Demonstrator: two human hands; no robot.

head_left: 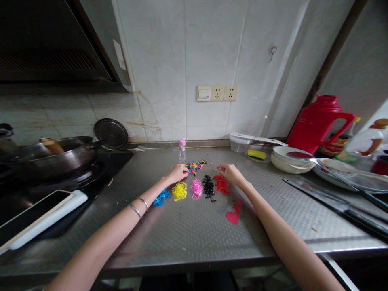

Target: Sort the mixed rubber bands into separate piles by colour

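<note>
My left hand (pixel 177 173) rests at the left edge of a mixed-colour pile of small rubber bands (pixel 195 167). Its fingers are closed together, and what they hold, if anything, is hidden. Above the far edge of the red rubber bands (pixel 222 185) is my right hand (pixel 232 174), its fingers drawn into a pinch; anything between them is too small to make out. Sorted piles lie in a row nearer to me: blue rubber bands (pixel 161 198) under my left wrist, yellow rubber bands (pixel 180 191), pink rubber bands (pixel 197 188) and black rubber bands (pixel 208 186).
A small pink-capped bottle (pixel 182 150) stands behind the mixed pile. Red heart-shaped pieces (pixel 233 215) lie by my right forearm. A pan (pixel 57 159) and phone (pixel 36 214) are left; bowls (pixel 287 163), a knife (pixel 315 196) and a red thermos (pixel 315 123) are right.
</note>
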